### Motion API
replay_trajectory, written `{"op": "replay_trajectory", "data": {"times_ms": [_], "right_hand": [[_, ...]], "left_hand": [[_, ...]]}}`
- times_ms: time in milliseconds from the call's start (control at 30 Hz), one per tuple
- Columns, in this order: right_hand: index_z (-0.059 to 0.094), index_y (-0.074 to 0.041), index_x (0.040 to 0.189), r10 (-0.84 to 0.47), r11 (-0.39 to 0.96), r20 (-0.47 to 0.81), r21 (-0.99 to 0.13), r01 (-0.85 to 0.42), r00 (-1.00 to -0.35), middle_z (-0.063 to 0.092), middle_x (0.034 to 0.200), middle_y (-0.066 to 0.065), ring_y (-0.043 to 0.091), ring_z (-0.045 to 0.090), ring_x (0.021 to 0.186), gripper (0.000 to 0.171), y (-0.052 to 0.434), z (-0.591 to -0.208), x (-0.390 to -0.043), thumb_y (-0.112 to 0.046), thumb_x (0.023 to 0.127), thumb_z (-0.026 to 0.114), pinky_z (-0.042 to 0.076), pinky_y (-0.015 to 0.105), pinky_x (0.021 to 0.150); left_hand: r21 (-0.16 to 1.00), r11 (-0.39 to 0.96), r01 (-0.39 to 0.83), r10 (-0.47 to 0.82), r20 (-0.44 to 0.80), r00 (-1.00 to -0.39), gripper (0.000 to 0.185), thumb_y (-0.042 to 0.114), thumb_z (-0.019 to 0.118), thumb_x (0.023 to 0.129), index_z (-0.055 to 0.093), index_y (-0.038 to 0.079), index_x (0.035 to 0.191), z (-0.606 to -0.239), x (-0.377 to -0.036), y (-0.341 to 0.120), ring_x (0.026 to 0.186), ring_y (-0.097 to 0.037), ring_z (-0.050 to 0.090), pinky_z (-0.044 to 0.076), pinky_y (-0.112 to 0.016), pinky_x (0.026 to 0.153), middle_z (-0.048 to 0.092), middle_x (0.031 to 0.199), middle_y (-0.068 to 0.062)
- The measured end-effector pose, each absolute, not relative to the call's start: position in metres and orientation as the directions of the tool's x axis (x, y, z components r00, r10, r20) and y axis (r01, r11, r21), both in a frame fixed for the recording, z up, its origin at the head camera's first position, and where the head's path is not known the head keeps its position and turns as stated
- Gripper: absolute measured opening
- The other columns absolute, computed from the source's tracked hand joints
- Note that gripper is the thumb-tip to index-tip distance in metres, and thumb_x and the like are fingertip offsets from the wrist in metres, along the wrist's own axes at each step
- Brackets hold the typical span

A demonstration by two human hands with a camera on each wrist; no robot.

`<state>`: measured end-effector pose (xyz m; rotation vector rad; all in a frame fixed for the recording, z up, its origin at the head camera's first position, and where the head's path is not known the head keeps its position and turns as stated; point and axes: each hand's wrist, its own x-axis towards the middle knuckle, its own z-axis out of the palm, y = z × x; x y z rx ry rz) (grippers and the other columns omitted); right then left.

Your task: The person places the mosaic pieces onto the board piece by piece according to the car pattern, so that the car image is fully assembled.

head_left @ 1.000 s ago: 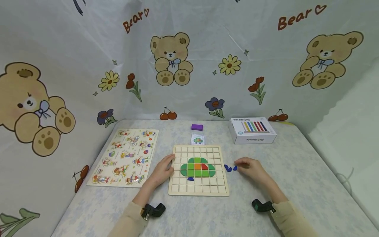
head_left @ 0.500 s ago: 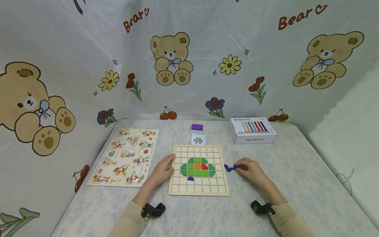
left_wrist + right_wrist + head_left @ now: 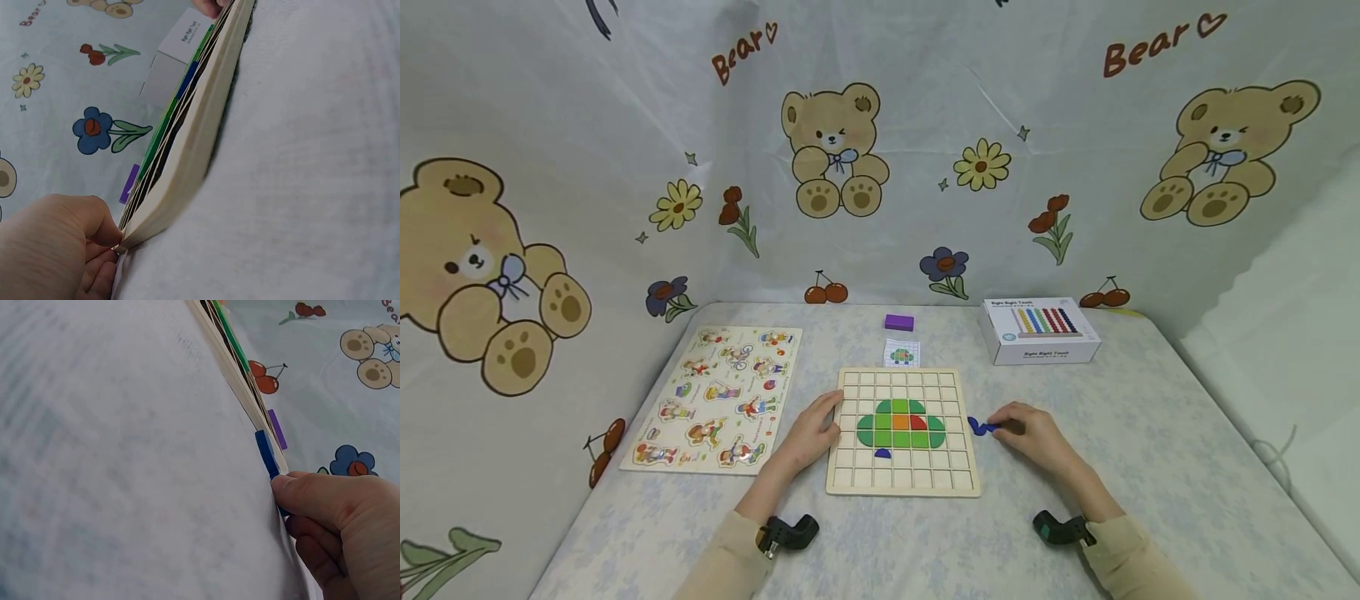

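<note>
A wooden grid board [image 3: 865, 477] lies on the table, with green, orange and red tiles [image 3: 900, 438] set in its middle. One blue half-round piece [image 3: 883, 453] sits in the grid just below them. My left hand [image 3: 808, 433] holds the board's left edge; in the left wrist view the thumb and curled fingers [image 3: 97, 219] meet at that edge. Right of the board, my right hand [image 3: 1033, 435] pinches a small blue piece [image 3: 992, 427], mostly covered by the fingertips. Close against it lies another blue piece [image 3: 975, 425], beside the board's right edge.
A pattern card [image 3: 901, 353] and a purple block [image 3: 899, 322] lie beyond the board. On the left is a picture puzzle board [image 3: 748, 343]. A white box [image 3: 1045, 354] stands at the back right. A bear-print cloth [image 3: 910, 150] hangs behind the table.
My right hand has shifted slightly left, bringing the pinched blue piece closer to the other blue one. The left hand and the board have stayed in place.
</note>
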<state>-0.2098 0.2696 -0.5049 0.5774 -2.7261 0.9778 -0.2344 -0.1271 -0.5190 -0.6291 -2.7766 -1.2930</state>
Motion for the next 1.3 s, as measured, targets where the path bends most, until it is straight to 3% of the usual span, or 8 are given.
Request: {"op": "replay_trajectory", "data": {"times_ms": [300,633,867,1067,1167,1300], "right_hand": [[0.072,-0.010,0.090,-0.263,0.668,0.352,-0.606,-0.433,-0.898,0.066,0.089,-0.003,0.014,0.063,0.082,0.016,0.268,-0.502,-0.210,-0.001,0.077,0.075,0.053,0.031,0.073],[0.073,-0.012,0.094,-0.193,0.562,0.322,-0.738,-0.373,-0.927,0.067,0.093,-0.003,0.018,0.061,0.089,0.012,0.239,-0.459,-0.206,-0.012,0.083,0.073,0.049,0.050,0.080],[0.073,-0.016,0.093,-0.274,0.494,0.301,-0.771,-0.402,-0.914,0.066,0.094,-0.007,0.015,0.059,0.091,0.012,0.190,-0.442,-0.196,-0.012,0.082,0.073,0.049,0.050,0.080],[0.071,-0.003,0.093,-0.375,0.386,0.360,-0.777,-0.497,-0.854,0.067,0.093,0.008,0.026,0.061,0.086,0.012,0.148,-0.422,-0.181,-0.001,0.081,0.071,0.051,0.044,0.078],[0.071,-0.001,0.093,-0.418,0.359,0.369,-0.772,-0.524,-0.830,0.066,0.092,0.010,0.022,0.060,0.082,0.012,0.135,-0.416,-0.176,0.001,0.081,0.070,0.051,0.035,0.074],[0.071,-0.001,0.093,-0.447,0.340,0.309,-0.809,-0.480,-0.839,0.066,0.092,0.011,0.020,0.061,0.083,0.012,0.122,-0.419,-0.172,0.001,0.082,0.070,0.052,0.041,0.076]], "left_hand": [[0.735,0.573,0.362,0.350,0.180,-0.919,0.057,0.002,0.052,0.087,0.038,-0.003,0.143,-0.519,-0.234,-0.128,0.135,-0.031,0.030,0.027,-0.044,0.109,0.037,0.145,-0.017],[0.736,0.575,0.356,0.352,0.170,-0.920,0.057,0.002,0.052,0.088,0.037,-0.002,0.143,-0.519,-0.235,-0.128,0.135,-0.031,0.030,0.027,-0.043,0.109,0.037,0.145,-0.017],[0.740,0.572,0.354,0.355,0.166,-0.920,0.058,0.002,0.053,0.088,0.037,-0.003,0.143,-0.518,-0.233,-0.127,0.135,-0.031,0.030,0.027,-0.043,0.109,0.036,0.145,-0.017],[0.739,0.567,0.365,0.355,0.181,-0.917,0.058,0.001,0.053,0.087,0.037,-0.003,0.143,-0.516,-0.234,-0.127,0.135,-0.032,0.030,0.026,-0.044,0.109,0.036,0.145,-0.018],[0.736,0.569,0.367,0.351,0.186,-0.918,0.058,0.001,0.053,0.086,0.037,-0.003,0.143,-0.517,-0.234,-0.127,0.135,-0.032,0.031,0.026,-0.043,0.109,0.037,0.145,-0.018],[0.738,0.568,0.364,0.349,0.184,-0.919,0.058,0.001,0.052,0.087,0.037,-0.004,0.142,-0.518,-0.233,-0.128,0.135,-0.031,0.031,0.026,-0.043,0.109,0.038,0.144,-0.017]]}}
